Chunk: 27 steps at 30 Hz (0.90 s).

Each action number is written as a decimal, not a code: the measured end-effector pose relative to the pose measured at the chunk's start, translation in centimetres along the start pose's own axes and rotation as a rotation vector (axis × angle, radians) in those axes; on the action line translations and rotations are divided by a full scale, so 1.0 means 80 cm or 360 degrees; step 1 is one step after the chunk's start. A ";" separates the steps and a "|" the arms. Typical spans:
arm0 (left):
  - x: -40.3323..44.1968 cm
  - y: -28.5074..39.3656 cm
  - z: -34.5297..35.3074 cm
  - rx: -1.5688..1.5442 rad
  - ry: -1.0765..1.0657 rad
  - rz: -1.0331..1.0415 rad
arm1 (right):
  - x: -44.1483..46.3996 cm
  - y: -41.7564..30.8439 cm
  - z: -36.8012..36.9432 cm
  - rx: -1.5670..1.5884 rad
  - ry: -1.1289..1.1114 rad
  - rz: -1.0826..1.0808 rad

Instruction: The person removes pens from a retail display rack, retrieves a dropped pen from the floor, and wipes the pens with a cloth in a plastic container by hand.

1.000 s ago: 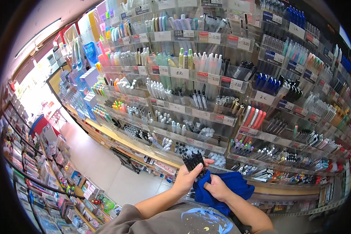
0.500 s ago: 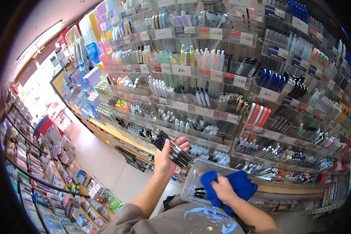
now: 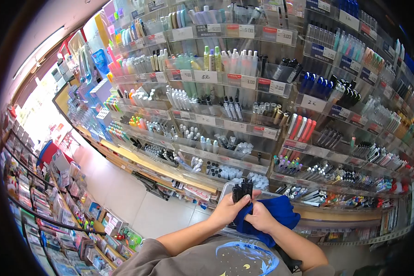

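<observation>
A bundle of black pens (image 3: 243, 188) stands upright in my left hand (image 3: 231, 208), whose fingers are wrapped round it. My right hand (image 3: 261, 215) grips a blue cloth (image 3: 283, 212) right beside the bundle, and part of the cloth lies against the lower ends of the pens. Beneath both hands is a clear plastic box (image 3: 227, 187), mostly hidden by the hands and the cloth; only its rim shows at the upper left.
Tiered clear racks (image 3: 211, 120) full of pens and price tags rise in front. Along their base runs a wooden ledge (image 3: 188, 179). Lower left, another shelf (image 3: 73, 216) holds packaged goods beside the tiled floor (image 3: 156, 212).
The pen bundle was tilted over to the left, apart from the cloth, half a second ago. My left hand has brought it upright beside the cloth, covering the box. The view has shifted slightly.
</observation>
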State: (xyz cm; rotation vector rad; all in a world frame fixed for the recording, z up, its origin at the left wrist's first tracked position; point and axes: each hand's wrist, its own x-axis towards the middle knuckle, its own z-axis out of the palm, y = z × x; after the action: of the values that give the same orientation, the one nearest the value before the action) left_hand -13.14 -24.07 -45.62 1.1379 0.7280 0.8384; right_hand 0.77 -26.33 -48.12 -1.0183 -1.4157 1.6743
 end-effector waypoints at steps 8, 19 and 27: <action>0.009 0.000 -0.007 -0.0333 -0.0109 -0.0097 | -0.007 -0.023 0.006 0.0311 0.0064 0.0066; -0.001 0.028 -0.009 -0.0759 0.0109 0.0267 | -0.002 -0.005 0.006 0.0049 -0.0101 0.0022; -0.007 0.050 -0.060 -0.0863 0.0363 -0.0065 | -0.011 -0.017 -0.010 0.0886 0.0346 0.0259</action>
State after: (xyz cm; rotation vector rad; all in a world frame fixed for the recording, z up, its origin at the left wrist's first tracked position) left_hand -18.27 -21.54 -43.00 0.5470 0.6513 1.0618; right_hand 1.88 -26.58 -46.76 -0.9668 -0.6787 1.8606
